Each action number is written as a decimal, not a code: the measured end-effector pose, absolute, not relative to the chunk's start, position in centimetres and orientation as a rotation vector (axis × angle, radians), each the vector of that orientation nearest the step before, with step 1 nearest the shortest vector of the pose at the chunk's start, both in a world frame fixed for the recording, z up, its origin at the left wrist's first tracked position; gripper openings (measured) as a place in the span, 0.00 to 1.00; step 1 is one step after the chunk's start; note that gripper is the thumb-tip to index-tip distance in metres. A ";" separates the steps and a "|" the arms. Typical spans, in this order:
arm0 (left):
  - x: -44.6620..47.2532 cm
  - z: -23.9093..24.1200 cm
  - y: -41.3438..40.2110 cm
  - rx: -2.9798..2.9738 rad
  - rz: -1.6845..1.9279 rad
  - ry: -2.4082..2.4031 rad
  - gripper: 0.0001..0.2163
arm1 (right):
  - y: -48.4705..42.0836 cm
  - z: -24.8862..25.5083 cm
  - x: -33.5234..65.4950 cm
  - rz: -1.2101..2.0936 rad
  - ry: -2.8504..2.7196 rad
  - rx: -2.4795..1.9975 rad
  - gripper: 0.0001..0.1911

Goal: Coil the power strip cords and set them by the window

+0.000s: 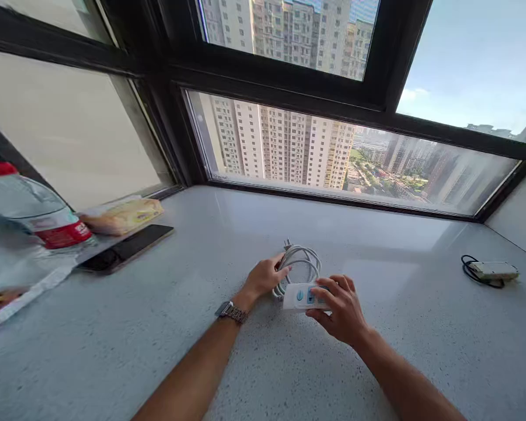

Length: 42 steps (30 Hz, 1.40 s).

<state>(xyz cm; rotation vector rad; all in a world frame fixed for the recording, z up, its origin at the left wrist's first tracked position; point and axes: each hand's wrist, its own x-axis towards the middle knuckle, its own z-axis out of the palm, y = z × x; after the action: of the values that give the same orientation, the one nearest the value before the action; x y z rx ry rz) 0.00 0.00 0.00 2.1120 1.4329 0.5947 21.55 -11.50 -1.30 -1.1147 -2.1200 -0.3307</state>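
Count, left to right: one water bottle [30, 219], red cap and red label band, lying blurred at the far left edge; print on the label too smeared to read. One clear plastic bag [21, 280] under and in front of it. One flat yellow-beige packet [123, 215] just behind one dark phone [129, 248], face up on the grey speckled sill [158, 351]. No writing legible on either.

Centre: one white power strip [304, 296] with its one white cord [300, 260] coiled in loops, plug prongs poking out at the far side. The strip sits on the sill right in front of me, mid-ledge, well apart from the phone.

My left hand [267, 276], metal watch [231, 311] on the wrist, curls its fingers over the near-left edge of the coil. My right hand [339, 310] pinches the strip's right end, thumb below, fingers on top, covering that end. Blue marks show on the strip face; no text I can make out.

Far right: one small beige adapter [493, 271] with a black cable [471, 270] looped beside it, well apart from my hands.
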 end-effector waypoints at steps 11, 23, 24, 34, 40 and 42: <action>1.6 -1.7 0.1 2.337 0.825 1.490 0.25 | -8.8 -2.5 23.6 -0.337 -2.050 -1.360 0.17; 2.2 -2.5 -1.1 2.576 0.613 0.972 0.34 | -7.4 -3.8 23.6 0.090 -1.756 -1.530 0.20; 2.4 -2.9 -1.2 2.583 0.601 0.992 0.35 | -7.2 -4.0 23.5 0.117 -1.770 -1.499 0.20; 3.1 -2.7 -2.3 2.614 0.602 1.129 0.34 | -8.8 -3.6 21.3 -0.100 -1.827 -1.530 0.25; 2.8 -2.2 -2.2 2.645 0.653 1.045 0.32 | -9.3 -3.0 20.9 -0.177 -1.967 -1.429 0.28; 2.7 -1.9 -2.3 2.643 0.670 1.038 0.32 | -9.1 -3.1 21.1 -0.180 -1.958 -1.432 0.29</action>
<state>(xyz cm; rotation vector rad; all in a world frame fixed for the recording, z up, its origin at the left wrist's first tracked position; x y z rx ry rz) 2.66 -2.33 -1.88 2.6433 1.0384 0.6699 21.08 -9.12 -3.11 -1.4317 -1.9578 -0.1800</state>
